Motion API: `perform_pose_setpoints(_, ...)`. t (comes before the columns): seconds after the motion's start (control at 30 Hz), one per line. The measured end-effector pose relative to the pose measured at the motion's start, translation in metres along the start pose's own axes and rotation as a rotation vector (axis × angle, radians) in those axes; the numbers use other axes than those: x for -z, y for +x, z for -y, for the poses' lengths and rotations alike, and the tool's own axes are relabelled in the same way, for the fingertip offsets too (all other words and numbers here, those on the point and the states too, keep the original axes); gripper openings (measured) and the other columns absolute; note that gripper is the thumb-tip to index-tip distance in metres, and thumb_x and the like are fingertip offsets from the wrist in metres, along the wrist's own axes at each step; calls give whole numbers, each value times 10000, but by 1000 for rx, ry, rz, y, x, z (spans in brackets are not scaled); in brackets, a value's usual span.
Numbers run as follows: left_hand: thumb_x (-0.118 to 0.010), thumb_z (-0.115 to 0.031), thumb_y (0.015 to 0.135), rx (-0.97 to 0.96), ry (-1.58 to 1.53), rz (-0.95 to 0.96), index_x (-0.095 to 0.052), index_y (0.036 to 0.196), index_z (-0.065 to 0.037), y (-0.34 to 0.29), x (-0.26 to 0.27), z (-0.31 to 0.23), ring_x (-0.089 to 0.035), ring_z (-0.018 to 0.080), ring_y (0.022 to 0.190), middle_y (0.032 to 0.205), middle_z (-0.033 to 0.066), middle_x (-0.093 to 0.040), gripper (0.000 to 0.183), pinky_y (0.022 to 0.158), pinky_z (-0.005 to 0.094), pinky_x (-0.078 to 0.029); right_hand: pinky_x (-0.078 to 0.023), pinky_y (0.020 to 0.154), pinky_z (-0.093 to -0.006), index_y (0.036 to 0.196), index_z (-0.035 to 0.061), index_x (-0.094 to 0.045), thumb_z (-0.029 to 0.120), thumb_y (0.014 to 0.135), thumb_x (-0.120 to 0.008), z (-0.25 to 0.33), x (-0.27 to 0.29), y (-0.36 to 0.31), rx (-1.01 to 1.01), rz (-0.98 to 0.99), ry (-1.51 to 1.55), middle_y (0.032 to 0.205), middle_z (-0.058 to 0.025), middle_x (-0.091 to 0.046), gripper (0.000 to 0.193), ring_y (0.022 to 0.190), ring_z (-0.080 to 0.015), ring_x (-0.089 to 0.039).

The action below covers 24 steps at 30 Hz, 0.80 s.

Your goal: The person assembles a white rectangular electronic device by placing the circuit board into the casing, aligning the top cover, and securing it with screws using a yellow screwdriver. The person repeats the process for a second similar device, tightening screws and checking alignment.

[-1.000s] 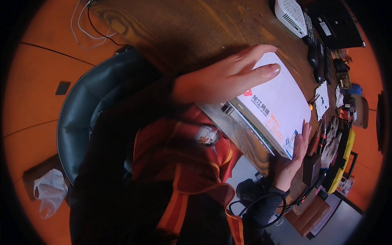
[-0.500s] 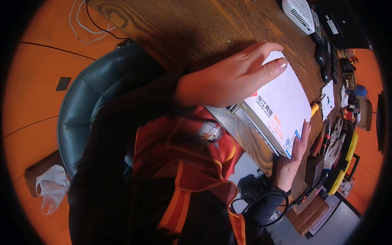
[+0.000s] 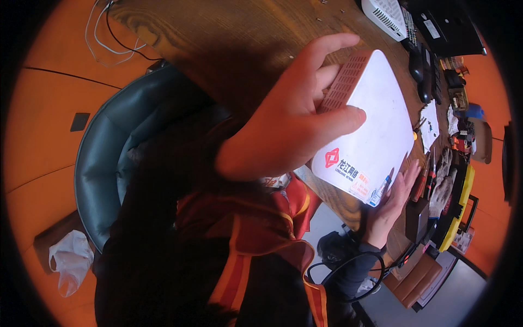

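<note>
A flat white router-like box (image 3: pixel 376 117) with a red logo, dark lettering and small stickers is tilted up over the wooden desk. Along its far left side runs a row of vent slots (image 3: pixel 346 82). My left hand (image 3: pixel 294 109) grips that vented side, thumb on the white top face and some fingers behind, hidden by the box. At the opposite, sticker end, my right hand (image 3: pixel 392 204) lies against or just beside the edge with its fingers stretched out; exact contact is hard to make out.
The wooden desk (image 3: pixel 218 32) stretches away; a white vented device (image 3: pixel 385 20), a black handset (image 3: pixel 417 65), papers (image 3: pixel 430 122) and screwdrivers (image 3: pixel 422 185) lie along its right. A yellow-edged black case (image 3: pixel 455 212) stands farther right. A green chair (image 3: pixel 103 152) is at left.
The box has been tilted up, showing its vented side. My left hand has shifted from lying across its top to gripping that side. My right hand stays near the sticker end, fingers straighter.
</note>
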<state>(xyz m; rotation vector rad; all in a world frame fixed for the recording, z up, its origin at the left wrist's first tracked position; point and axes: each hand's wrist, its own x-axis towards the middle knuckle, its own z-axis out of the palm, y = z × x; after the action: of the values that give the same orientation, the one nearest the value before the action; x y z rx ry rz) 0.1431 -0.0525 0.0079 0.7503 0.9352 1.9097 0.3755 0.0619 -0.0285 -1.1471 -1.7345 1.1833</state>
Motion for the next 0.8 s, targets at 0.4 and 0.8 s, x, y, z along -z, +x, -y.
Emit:
perform_pose_setpoints(0.4, -621, -90, 814, -592, -400, 358, -367, 1332, -134, -20, -84, 54, -483, 327, 1190, 1280, 206, -469, 579, 978, 418, -432, -254, 1085, -453, 1433, 92, -145, 492, 840, -530, 72, -17, -34, 2, 270, 616, 1407, -237, -291, 812, 1302, -345, -320)
perform_pose_setpoints(0.8, -617, -131, 797, -1302, 459, 476, -441, 1243, -284, -28, -69, 71, -597, 242, 1063, 1272, 104, -515, 503, 835, 338, -544, -281, 1046, -473, 1422, 82, -200, 470, 667, -657, 70, -8, -33, 118, 306, 481, 1376, -245, -304, 965, 1291, -355, -315)
